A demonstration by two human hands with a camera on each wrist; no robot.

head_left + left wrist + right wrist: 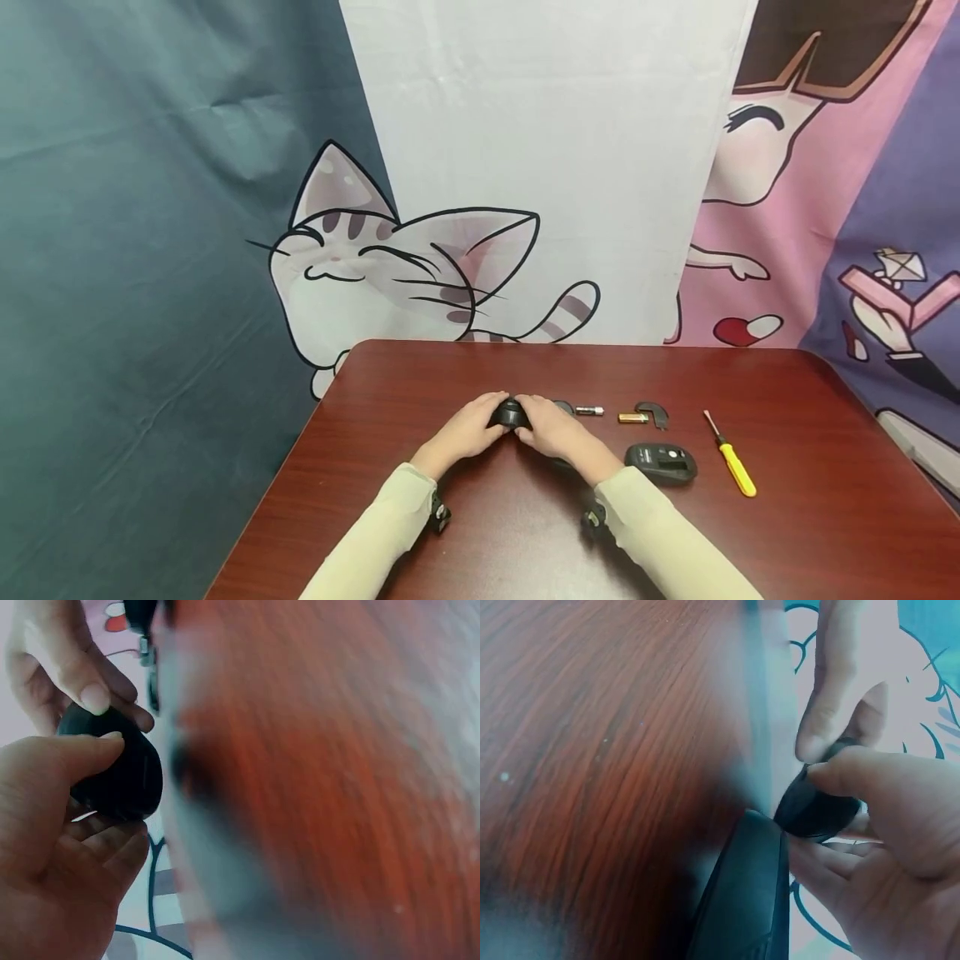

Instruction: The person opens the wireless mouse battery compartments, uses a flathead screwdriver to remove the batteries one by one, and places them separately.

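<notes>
Over the reddish-brown table, well left of the yellow screwdriver, ideally hold the rounded black object, pinched in both left hand and right hand, steady, with even pressure to avoid slipping.

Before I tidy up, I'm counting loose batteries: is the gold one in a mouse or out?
Out: the gold battery lies exposed on the table beside the curved black piece, apart from the mouse.
</notes>
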